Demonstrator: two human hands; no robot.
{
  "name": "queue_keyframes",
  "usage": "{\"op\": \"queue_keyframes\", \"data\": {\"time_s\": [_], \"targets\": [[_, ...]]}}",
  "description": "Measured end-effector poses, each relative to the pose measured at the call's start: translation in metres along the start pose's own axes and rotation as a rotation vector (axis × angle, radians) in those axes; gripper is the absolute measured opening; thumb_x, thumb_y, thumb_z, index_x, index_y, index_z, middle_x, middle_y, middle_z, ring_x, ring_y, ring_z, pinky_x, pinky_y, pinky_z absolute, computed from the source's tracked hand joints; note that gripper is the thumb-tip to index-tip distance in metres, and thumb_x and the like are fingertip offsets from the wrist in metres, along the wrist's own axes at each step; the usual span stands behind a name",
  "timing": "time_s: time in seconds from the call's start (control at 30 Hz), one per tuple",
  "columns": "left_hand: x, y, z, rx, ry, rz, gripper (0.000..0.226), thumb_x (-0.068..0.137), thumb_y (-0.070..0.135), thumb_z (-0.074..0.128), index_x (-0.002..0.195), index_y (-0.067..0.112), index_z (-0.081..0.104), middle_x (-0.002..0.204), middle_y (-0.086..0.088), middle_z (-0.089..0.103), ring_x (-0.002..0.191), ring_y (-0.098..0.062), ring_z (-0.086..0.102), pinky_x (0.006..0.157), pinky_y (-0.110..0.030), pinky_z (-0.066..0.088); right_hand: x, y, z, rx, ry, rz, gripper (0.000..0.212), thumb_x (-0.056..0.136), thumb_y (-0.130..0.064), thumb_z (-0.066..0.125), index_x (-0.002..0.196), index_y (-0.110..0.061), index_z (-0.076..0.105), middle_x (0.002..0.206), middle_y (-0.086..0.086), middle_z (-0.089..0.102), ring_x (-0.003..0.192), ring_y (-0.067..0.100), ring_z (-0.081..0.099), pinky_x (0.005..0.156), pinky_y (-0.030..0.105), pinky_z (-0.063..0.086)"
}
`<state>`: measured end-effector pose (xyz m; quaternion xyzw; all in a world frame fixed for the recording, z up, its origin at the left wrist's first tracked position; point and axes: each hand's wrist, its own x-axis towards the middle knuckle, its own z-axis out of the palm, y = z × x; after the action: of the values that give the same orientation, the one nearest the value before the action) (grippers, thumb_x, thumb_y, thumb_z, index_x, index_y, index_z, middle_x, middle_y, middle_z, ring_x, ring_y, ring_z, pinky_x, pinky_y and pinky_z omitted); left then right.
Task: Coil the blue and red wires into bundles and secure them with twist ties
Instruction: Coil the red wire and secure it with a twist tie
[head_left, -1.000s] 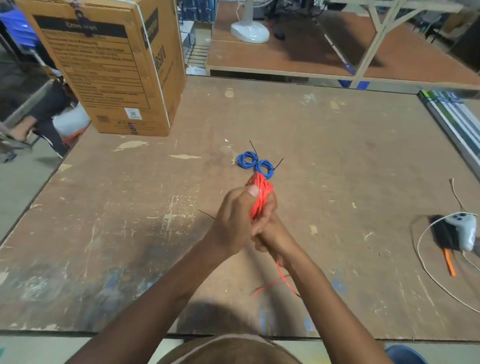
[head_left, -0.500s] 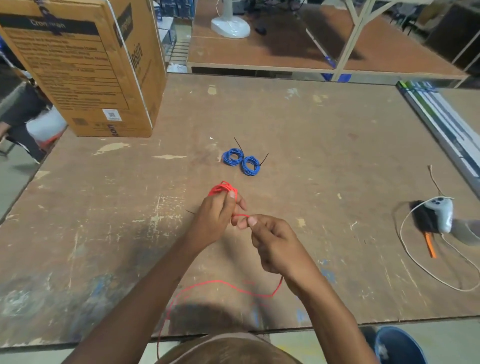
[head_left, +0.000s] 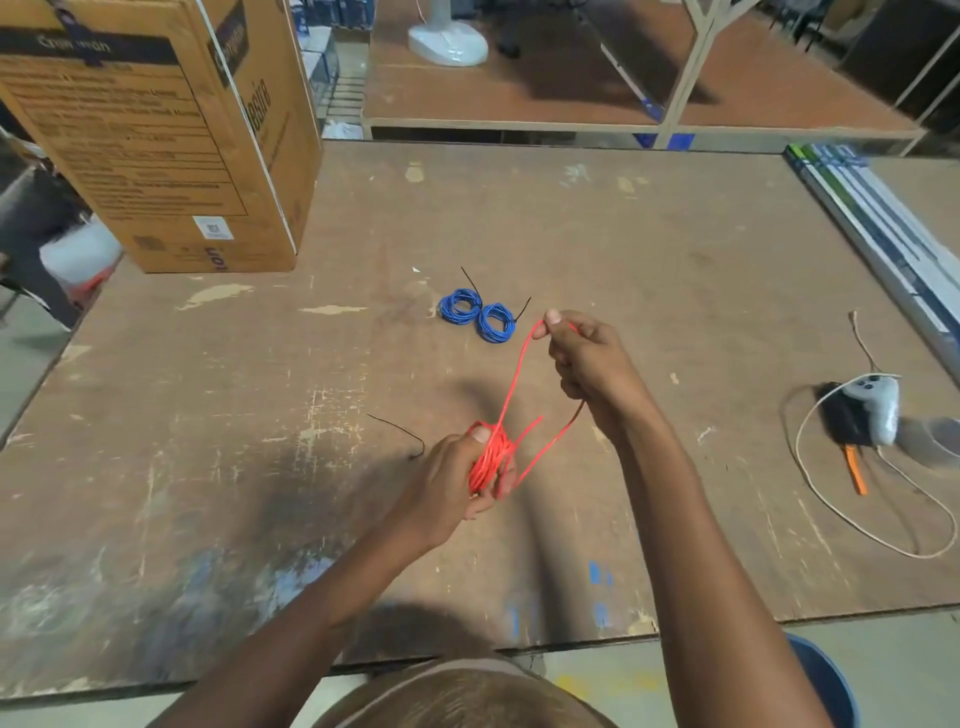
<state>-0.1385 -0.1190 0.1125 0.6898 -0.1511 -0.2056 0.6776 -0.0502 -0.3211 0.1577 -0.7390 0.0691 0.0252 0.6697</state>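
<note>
My left hand grips a coil of red wire above the worn wooden table. From the coil a red strand rises to my right hand, which pinches it between thumb and fingers, held higher and farther out. A loose loop of the strand hangs below the right hand. Two small blue wire bundles lie side by side on the table beyond my hands, each with a black twist tie sticking out. One loose black twist tie lies on the table just left of my left hand.
A large cardboard box stands at the table's back left. At the right edge lie a grey controller with a white cord, an orange-handled tool and long flat packages. A second table stands behind.
My right hand has risen and moved away from the left, drawing the red strand taut upward. The left hand with the coil has dropped lower. The slack wire over the table's front edge is gone.
</note>
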Motion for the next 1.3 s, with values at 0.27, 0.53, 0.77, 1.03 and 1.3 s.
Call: {"op": "queue_keyframes", "data": {"time_s": [0.27, 0.53, 0.77, 1.03, 1.3], "targets": [[0.003, 0.031, -0.001, -0.018, 0.175, 0.163, 0.077, 0.1, 0.055, 0.026, 0.064, -0.007, 0.052, 0.042, -0.002, 0.04, 0.042, -0.026, 0.036, 0.052, -0.041, 0.037, -0.03, 0.075, 0.037, -0.225, -0.158, -0.048, 0.019, 0.103, -0.014, 0.066, 0.089, -0.01, 0.077, 0.069, 0.01, 0.06, 0.065, 0.009, 0.053, 0.062, 0.03, 0.045], [0.038, 0.042, -0.008, -0.467, 0.204, 0.184, 0.083, 0.101, 0.045, 0.018, 0.077, -0.018, 0.066, 0.033, 0.002, 0.03, 0.034, -0.015, 0.029, 0.053, -0.035, 0.033, -0.091, 0.083, 0.08, -0.438, -0.213, -0.164, 0.039, 0.108, -0.032, 0.056, 0.073, -0.048, 0.06, 0.064, -0.011, 0.063, 0.064, 0.003, 0.06, 0.069, 0.027, 0.045], [0.065, 0.023, -0.037, -0.292, 0.443, 0.187, 0.08, 0.105, 0.043, 0.018, 0.084, -0.01, 0.074, 0.036, 0.002, 0.036, 0.036, -0.019, 0.034, 0.053, -0.037, 0.035, -0.11, 0.066, 0.066, -0.418, -0.14, -0.179, 0.021, 0.113, -0.035, 0.056, 0.099, -0.031, 0.07, 0.069, -0.013, 0.059, 0.06, 0.017, 0.051, 0.065, 0.035, 0.045], [0.054, -0.015, -0.04, 0.339, 0.432, 0.21, 0.061, 0.115, 0.032, 0.019, 0.098, 0.02, 0.076, 0.054, -0.007, 0.056, 0.052, -0.018, 0.057, 0.069, -0.023, 0.045, -0.114, 0.026, 0.047, -0.087, -0.374, 0.233, 0.027, 0.113, -0.027, 0.054, 0.119, -0.005, 0.07, 0.066, -0.007, 0.05, 0.039, 0.0, 0.034, 0.041, 0.014, 0.028], [0.024, -0.025, -0.046, 0.802, 0.13, -0.107, 0.076, 0.098, 0.055, 0.029, 0.156, 0.009, 0.046, 0.161, -0.01, 0.045, 0.144, -0.027, 0.045, 0.112, -0.026, 0.028, -0.09, -0.02, -0.017, -0.223, -0.457, 0.093, 0.027, 0.113, -0.016, 0.052, 0.107, -0.013, 0.078, 0.062, -0.014, 0.046, 0.045, 0.002, 0.03, 0.043, 0.013, 0.027]]}}
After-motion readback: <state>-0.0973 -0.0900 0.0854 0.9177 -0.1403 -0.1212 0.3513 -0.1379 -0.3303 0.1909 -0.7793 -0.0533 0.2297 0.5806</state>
